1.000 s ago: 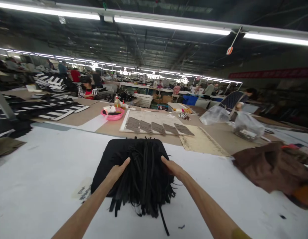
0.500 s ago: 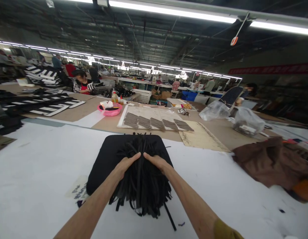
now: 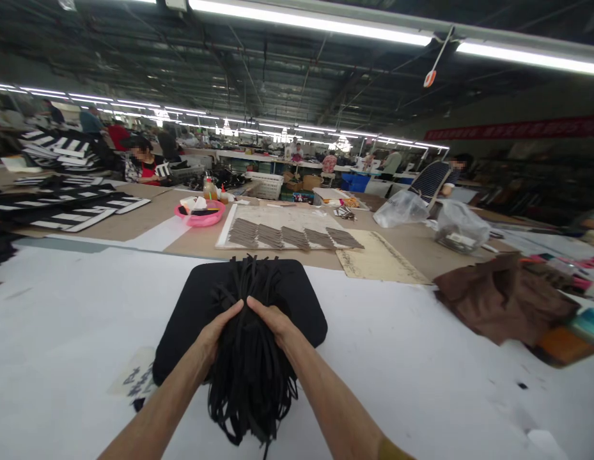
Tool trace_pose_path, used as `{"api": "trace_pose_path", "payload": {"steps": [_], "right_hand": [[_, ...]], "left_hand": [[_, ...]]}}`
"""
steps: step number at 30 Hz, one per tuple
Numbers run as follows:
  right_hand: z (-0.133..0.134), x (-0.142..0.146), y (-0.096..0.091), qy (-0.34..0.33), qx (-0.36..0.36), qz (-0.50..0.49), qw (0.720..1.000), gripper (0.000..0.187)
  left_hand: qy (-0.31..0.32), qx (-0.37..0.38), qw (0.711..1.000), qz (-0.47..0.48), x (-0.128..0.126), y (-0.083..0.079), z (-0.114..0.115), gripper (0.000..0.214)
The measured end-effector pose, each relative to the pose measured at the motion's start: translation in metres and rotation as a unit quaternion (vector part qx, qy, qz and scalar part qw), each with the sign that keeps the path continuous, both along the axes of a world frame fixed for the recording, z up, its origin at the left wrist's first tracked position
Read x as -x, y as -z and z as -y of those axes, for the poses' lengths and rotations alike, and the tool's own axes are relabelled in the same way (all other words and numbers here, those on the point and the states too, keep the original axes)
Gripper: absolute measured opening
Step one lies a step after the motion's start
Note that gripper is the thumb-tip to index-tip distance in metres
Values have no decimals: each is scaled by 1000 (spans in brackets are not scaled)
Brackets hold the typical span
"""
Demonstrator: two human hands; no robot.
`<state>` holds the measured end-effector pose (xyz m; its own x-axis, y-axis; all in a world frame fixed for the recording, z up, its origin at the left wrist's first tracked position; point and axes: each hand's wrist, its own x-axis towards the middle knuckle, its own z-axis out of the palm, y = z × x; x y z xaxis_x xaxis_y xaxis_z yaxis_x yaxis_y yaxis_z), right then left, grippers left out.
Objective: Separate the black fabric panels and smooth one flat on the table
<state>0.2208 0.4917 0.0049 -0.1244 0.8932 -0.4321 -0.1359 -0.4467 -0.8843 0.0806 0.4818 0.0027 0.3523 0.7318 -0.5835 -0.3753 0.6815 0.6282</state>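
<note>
Head view: both hands, left hand (image 3: 215,332) and right hand (image 3: 272,321), clasp the black strip bundle (image 3: 251,370), whose length trails from the black pad (image 3: 297,300) toward the person.

A bundle of strips (image 3: 249,377) lay on a flat fabric pad (image 3: 301,300), which rested on the near table (image 3: 421,358). The left hand (image 3: 215,332) and right hand (image 3: 275,322) sat on the bundle, fingertips touching. Behind the pad lay a board of swatches (image 3: 287,233), a basin (image 3: 199,215) to its left, crumpled cloth (image 3: 502,297) far right
</note>
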Motion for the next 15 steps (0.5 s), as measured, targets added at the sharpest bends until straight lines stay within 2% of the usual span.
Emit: {"api": "trace_pose_path", "payload": {"steps": [5,9,12,15], "right_hand": [[17,1,-18,19,-31,-50,998,56],[55,-8,-36,36,-74,-114,990,56],[102,-23,-42,40,-103,-128,986,55],[158,-41,-39,18,-118,-119,986,57]], "left_hand": [[-30,-7,1000,-7,-8,-27,16,33],[-40,-57,996,-60,-15,-36,42,34],[18,-91,987,-130,-26,-31,80,37],[96,-94,982,-134,-43,-23,133,34]]}}
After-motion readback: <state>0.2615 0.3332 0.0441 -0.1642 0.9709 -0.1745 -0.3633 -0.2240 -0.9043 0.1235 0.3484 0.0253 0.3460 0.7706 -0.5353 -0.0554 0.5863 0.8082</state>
